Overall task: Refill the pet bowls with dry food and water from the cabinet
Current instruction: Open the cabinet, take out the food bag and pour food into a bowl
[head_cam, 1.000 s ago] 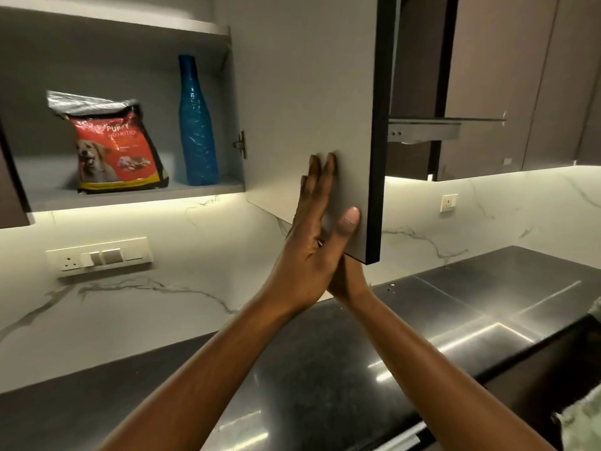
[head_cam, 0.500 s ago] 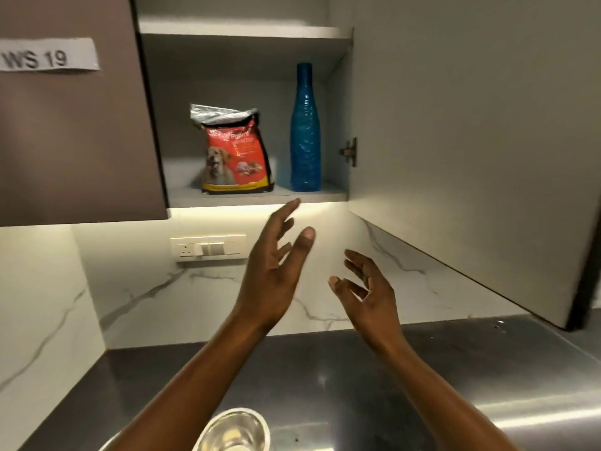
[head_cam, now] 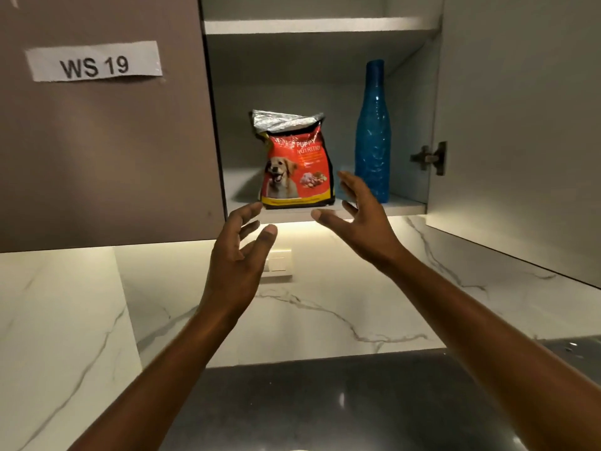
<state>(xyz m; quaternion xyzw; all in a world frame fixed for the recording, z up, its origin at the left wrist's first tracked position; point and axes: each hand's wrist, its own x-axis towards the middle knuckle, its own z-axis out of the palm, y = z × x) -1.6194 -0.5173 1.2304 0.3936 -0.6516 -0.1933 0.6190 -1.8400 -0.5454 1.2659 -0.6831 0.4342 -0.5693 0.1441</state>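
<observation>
A red bag of puppy food with a folded silver top stands upright on the lower shelf of the open wall cabinet. To its right stands a tall blue bottle. My left hand is raised just below and left of the bag, fingers spread, holding nothing. My right hand is up at the shelf edge, between bag and bottle, also spread and not touching either. No pet bowl shows in this view.
The cabinet door hangs open on the right, its lower edge over the counter. A shut door with a "WS 19" label is at left. A wall switch plate sits behind my left hand. The dark steel counter lies below.
Both hands left the cabinet door after swinging it open and rose toward the food bag. My view turned left and closer; the steel bowl seen below earlier has dropped out of frame.
</observation>
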